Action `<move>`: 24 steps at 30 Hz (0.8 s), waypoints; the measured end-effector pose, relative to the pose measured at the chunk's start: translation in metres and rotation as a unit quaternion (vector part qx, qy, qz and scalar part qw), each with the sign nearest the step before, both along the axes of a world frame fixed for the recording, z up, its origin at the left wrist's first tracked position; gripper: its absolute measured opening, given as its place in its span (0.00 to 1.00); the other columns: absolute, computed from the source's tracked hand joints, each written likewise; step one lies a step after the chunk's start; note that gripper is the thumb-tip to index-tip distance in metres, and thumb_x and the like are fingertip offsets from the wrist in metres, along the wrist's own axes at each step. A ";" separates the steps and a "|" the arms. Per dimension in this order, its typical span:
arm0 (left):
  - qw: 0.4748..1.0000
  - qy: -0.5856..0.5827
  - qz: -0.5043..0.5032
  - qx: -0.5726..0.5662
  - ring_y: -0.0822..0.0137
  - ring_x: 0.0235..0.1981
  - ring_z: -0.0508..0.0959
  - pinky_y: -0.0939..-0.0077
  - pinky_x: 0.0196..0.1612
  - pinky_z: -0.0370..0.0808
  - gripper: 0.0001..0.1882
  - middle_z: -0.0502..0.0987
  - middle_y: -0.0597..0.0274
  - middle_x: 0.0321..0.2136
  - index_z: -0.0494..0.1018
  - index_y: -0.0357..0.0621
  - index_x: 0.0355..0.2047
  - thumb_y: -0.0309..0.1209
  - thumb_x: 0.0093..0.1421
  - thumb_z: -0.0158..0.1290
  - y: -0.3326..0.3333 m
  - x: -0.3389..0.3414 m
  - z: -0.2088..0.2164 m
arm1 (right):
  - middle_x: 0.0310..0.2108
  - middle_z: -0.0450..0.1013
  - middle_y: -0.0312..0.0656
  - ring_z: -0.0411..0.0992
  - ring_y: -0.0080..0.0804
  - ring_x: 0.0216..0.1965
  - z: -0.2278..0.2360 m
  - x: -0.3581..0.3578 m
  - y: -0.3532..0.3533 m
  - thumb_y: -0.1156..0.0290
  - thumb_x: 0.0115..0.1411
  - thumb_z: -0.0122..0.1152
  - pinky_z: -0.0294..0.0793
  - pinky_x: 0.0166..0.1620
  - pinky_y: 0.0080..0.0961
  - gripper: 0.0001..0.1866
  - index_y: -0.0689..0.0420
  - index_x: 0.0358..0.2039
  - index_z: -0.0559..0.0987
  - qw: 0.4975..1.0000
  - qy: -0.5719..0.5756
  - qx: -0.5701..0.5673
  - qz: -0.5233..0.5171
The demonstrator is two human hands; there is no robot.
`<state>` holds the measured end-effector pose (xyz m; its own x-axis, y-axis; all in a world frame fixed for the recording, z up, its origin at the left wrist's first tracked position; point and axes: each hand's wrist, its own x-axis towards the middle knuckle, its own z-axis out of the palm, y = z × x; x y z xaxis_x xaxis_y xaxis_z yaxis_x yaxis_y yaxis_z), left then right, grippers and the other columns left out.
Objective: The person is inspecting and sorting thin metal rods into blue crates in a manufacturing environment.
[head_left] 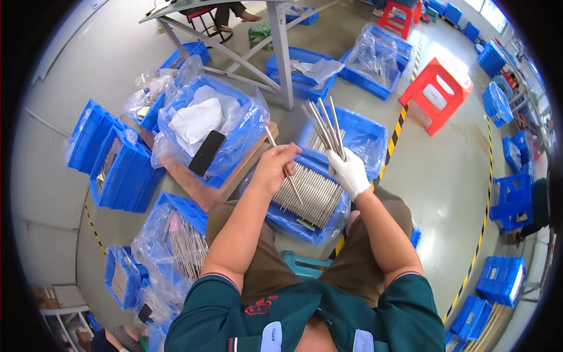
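My bare left hand [278, 166] is closed around one thin metal rod [291, 186], which slants down toward the crate below. In a white glove, my right hand [350, 172] grips a bundle of several metal rods [328, 129] that fan out upward. Beneath both hands, a blue crate [316, 236] lined with clear plastic holds many rods [314, 196] lying side by side in rows. Just beyond it stands another blue crate [366, 132], with more rods [315, 141] at its left side.
To the left, a plastic-lined crate [234, 164] holds white cloths [196, 120] and a black phone [207, 154], on a wooden pallet [193, 190]. Loose rods [186, 246] fill a crate at lower left. A table leg [280, 56] stands ahead, a red stool [437, 91] at right.
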<state>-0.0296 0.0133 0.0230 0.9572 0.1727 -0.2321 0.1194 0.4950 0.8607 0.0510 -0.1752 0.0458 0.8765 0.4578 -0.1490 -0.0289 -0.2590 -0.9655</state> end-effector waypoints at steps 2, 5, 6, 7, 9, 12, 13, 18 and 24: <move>0.985 -0.008 0.085 -0.148 0.78 0.17 0.62 0.82 0.21 0.61 0.12 0.62 0.72 0.16 0.71 0.38 0.32 0.36 0.59 0.53 0.010 0.008 0.004 | 0.15 0.67 0.34 0.61 0.17 0.15 -0.009 -0.003 -0.003 0.64 0.58 0.53 0.59 0.19 0.16 0.11 0.59 0.28 0.73 0.998 0.040 0.025 0.028; 0.960 -0.041 0.137 -0.240 0.77 0.18 0.60 0.82 0.22 0.60 0.16 0.62 0.70 0.18 0.70 0.39 0.33 0.41 0.58 0.54 0.021 0.010 -0.001 | 0.16 0.68 0.35 0.64 0.18 0.16 0.002 -0.016 -0.001 0.65 0.57 0.54 0.62 0.22 0.17 0.10 0.60 0.31 0.74 0.994 0.079 0.015 0.073; 0.954 -0.058 0.140 -0.258 0.77 0.18 0.61 0.81 0.22 0.60 0.16 0.62 0.70 0.18 0.70 0.39 0.33 0.41 0.57 0.54 0.019 0.013 0.001 | 0.15 0.67 0.33 0.61 0.16 0.14 0.007 -0.019 0.000 0.68 0.58 0.54 0.58 0.18 0.15 0.07 0.59 0.31 0.73 0.993 0.089 0.026 0.079; 0.951 -0.062 0.132 -0.274 0.76 0.18 0.62 0.80 0.22 0.61 0.16 0.65 0.69 0.19 0.71 0.40 0.33 0.42 0.57 0.54 0.019 0.013 -0.002 | 0.16 0.67 0.33 0.61 0.15 0.14 0.011 -0.022 0.000 0.70 0.58 0.54 0.59 0.18 0.14 0.06 0.59 0.32 0.73 0.992 0.097 0.007 0.077; 0.947 -0.068 0.141 -0.280 0.75 0.18 0.63 0.79 0.22 0.62 0.16 0.66 0.68 0.20 0.71 0.40 0.33 0.43 0.57 0.54 0.016 0.015 -0.003 | 0.16 0.67 0.33 0.62 0.15 0.15 0.001 -0.022 0.001 0.71 0.57 0.54 0.59 0.19 0.14 0.06 0.60 0.32 0.73 0.995 0.057 0.001 0.081; 0.939 -0.088 0.138 -0.302 0.74 0.19 0.64 0.79 0.23 0.63 0.16 0.68 0.67 0.20 0.71 0.41 0.33 0.43 0.57 0.54 0.013 0.015 -0.005 | 0.16 0.67 0.32 0.62 0.15 0.16 -0.008 -0.019 0.001 0.72 0.57 0.53 0.61 0.20 0.14 0.07 0.61 0.33 0.73 0.997 0.010 -0.004 0.070; 0.934 -0.103 0.130 -0.317 0.74 0.20 0.65 0.79 0.23 0.63 0.16 0.69 0.67 0.21 0.71 0.41 0.33 0.43 0.56 0.55 0.013 0.013 -0.004 | 0.16 0.67 0.32 0.63 0.15 0.16 -0.008 -0.019 0.001 0.72 0.56 0.53 0.62 0.21 0.14 0.07 0.61 0.33 0.73 0.998 0.004 -0.004 0.061; 0.941 -0.091 0.143 -0.294 0.73 0.20 0.66 0.79 0.24 0.64 0.17 0.69 0.67 0.20 0.72 0.40 0.35 0.41 0.56 0.55 0.007 0.013 0.001 | 0.17 0.68 0.32 0.63 0.15 0.17 -0.007 -0.018 0.002 0.71 0.56 0.53 0.62 0.22 0.15 0.07 0.61 0.32 0.73 0.998 -0.019 -0.028 0.056; 0.961 -0.084 0.099 -0.244 0.73 0.20 0.68 0.80 0.24 0.65 0.15 0.70 0.66 0.20 0.73 0.38 0.37 0.38 0.57 0.55 -0.013 0.013 -0.003 | 0.18 0.71 0.41 0.72 0.28 0.22 -0.011 -0.014 0.005 0.64 0.54 0.53 0.69 0.31 0.25 0.13 0.62 0.31 0.74 0.999 0.003 -0.033 0.040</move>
<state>-0.0166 0.0002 0.0200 0.9477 0.2662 -0.1761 -0.1404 0.8431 0.5191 0.0367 -0.1704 0.0349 0.8365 0.5157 -0.1853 -0.0105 -0.3230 -0.9464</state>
